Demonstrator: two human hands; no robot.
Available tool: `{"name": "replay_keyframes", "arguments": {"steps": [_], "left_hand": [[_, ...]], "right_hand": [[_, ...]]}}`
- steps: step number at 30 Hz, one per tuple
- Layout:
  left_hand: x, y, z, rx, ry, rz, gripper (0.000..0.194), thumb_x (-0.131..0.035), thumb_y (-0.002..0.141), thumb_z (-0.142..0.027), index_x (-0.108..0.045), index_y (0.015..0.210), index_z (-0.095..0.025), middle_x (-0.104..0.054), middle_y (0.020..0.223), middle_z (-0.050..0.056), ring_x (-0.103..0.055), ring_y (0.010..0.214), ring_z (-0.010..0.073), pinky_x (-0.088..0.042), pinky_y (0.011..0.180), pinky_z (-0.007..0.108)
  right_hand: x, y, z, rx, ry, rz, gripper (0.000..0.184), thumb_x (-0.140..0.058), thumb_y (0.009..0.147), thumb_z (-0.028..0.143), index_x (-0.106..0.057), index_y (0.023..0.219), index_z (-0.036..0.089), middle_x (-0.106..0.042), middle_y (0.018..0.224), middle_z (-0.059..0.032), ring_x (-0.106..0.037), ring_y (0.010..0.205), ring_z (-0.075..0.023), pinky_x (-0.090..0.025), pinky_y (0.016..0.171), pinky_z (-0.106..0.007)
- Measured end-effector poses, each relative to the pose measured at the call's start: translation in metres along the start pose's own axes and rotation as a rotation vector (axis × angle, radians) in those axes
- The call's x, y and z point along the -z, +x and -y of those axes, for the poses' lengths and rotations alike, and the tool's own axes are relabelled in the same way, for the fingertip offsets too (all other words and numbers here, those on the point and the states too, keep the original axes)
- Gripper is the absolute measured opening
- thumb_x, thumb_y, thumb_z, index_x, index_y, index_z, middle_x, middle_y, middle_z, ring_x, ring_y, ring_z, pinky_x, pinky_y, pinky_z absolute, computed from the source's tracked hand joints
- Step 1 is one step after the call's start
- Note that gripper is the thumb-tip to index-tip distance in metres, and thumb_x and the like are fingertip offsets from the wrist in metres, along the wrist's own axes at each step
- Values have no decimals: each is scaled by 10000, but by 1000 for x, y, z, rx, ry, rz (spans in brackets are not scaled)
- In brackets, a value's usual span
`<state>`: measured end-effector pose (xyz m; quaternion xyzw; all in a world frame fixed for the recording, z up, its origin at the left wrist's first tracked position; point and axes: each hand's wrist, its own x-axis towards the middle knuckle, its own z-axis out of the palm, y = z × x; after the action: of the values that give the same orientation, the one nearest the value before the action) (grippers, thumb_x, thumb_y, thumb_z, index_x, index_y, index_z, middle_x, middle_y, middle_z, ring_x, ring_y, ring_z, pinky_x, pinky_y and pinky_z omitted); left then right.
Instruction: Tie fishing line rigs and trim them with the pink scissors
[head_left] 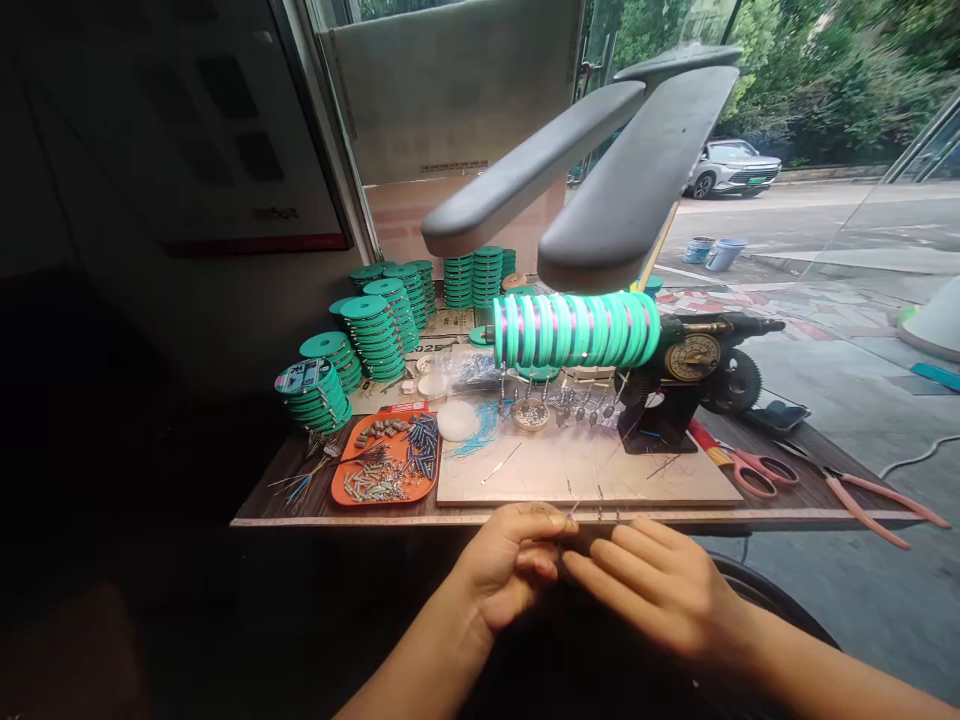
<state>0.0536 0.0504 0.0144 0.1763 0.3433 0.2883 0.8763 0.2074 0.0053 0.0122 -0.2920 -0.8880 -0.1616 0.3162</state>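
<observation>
My left hand (517, 560) is closed in a pinch at the table's front edge, with the tip of a thin line (574, 508) showing at the thumb and forefinger. Close beside it, my right hand (664, 585) has its fingers bent and pressed together, pointing left; what they grip is hidden. Small dark metal fittings (600, 500) stand just above the fingertips. Behind them, a row of green spools (574, 330) sits on the shaft of a black winder (694, 360), and several small weights (577, 412) dangle below the spools.
An orange tray (347, 488) holds small metal parts and weights. Stacks of green spools (371, 340) stand at back left. A round dish (531, 415) of beads sits on the board (540, 485). Scissors (754, 475) and pliers (862, 495) lie right. A grey lamp (600, 215) overhangs everything.
</observation>
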Motion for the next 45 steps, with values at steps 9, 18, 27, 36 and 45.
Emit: {"name": "replay_keyframes", "arguments": {"steps": [9, 18, 27, 36, 45], "left_hand": [[-1, 1, 11, 29, -12, 14, 68, -600, 645, -26, -598, 580, -49, -437, 523, -45, -225, 348, -49, -210, 309, 38], [-10, -3, 13, -283, 480, -28, 137, -664, 611, -114, -560, 523, -121, -486, 556, -20, -401, 446, 50, -275, 391, 156], [5, -4, 35, -1199, 1453, -271, 192, -443, 765, -34, -601, 728, -136, -515, 780, 85, -554, 676, 170, -459, 598, 257], [26, 14, 44, -1666, 1521, -556, 317, -500, 729, 25, -602, 967, -157, -607, 921, 154, -603, 861, 243, -490, 707, 292], [12, 11, 29, -906, 1001, -281, 118, -533, 705, -121, -575, 600, -156, -540, 594, 27, -484, 536, 126, -391, 502, 231]], "right_hand": [[-12, -6, -1, -147, 141, -88, 292, -371, 881, 107, -631, 751, 127, -540, 541, -30, -422, 508, -136, -293, 486, -276], [-15, -22, 19, -1211, 1348, 172, 276, -614, 708, 401, -508, 610, 166, -503, 577, 16, -463, 538, -117, -377, 513, -227], [24, 25, 7, -685, 878, 218, 154, -475, 766, 129, -572, 652, 168, -577, 619, 0, -511, 573, -111, -377, 547, -205], [-14, 92, -55, -1050, 1234, 554, 57, -578, 578, 139, -532, 545, 139, -468, 440, 64, -340, 390, -52, -273, 403, -181], [13, 71, -44, -988, 942, 388, 67, -548, 692, 168, -568, 757, 163, -554, 667, 24, -428, 521, -84, -323, 505, -207]]}}
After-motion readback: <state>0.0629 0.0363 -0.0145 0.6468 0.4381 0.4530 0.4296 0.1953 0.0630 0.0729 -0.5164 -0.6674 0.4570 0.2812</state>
